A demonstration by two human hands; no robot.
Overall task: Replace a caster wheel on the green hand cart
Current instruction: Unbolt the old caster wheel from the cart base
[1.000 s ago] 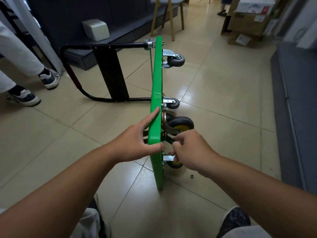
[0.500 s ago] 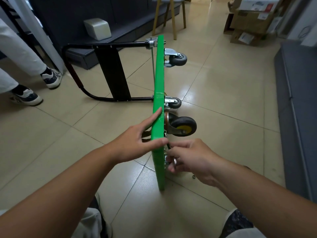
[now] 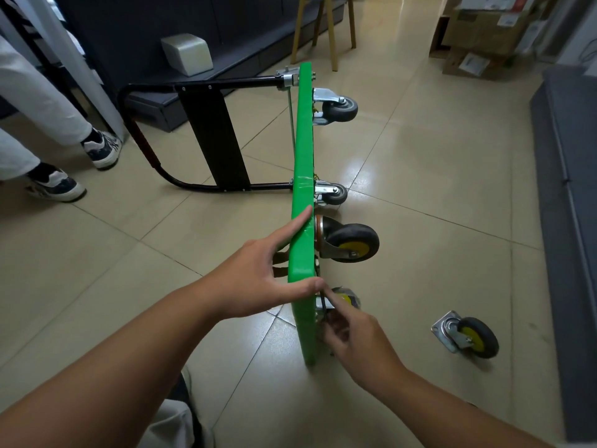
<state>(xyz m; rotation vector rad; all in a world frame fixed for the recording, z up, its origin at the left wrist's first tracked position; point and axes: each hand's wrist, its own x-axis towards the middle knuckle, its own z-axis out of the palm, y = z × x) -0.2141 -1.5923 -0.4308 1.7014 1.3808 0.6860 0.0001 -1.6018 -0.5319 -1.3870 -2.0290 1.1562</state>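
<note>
Green hand cart (image 3: pixel 302 163), a flat, smooth deck that looks like plastic, stands on one long edge on the glossy beige tiled floor (image 3: pixel 452 205). Its long axis runs straight away from me and its underside faces my right. My left hand (image 3: pixel 255 282) steadies the near end from above. The index finger lies straight along the top edge, the thumb is laid across it and the other fingers bend against the far face, so the deck is pinched between them. My right hand (image 3: pixel 358 344) sits low on the wheel side, fingers curled round a thin black metal tool (image 3: pixel 324 300). Its shank rises towards the lower near caster with a yellow hub (image 3: pixel 348 297), which is half hidden by my knuckles. That caster lies just ahead of my right hand, which is the nearer one. I cannot tell whether the tool tip sits on a fastener. Above it, a larger black rubber caster with a yellow hub (image 3: pixel 350 243) sits against the deck. Two small grey casters in bright steel forks (image 3: pixel 339 108) are mounted at the far end. A loose black-and-yellow caster on a square steel plate (image 3: pixel 466 334) lies on the floor, well apart to my right. The black tubular steel handle (image 3: pixel 206 82) juts out to the left.
</note>
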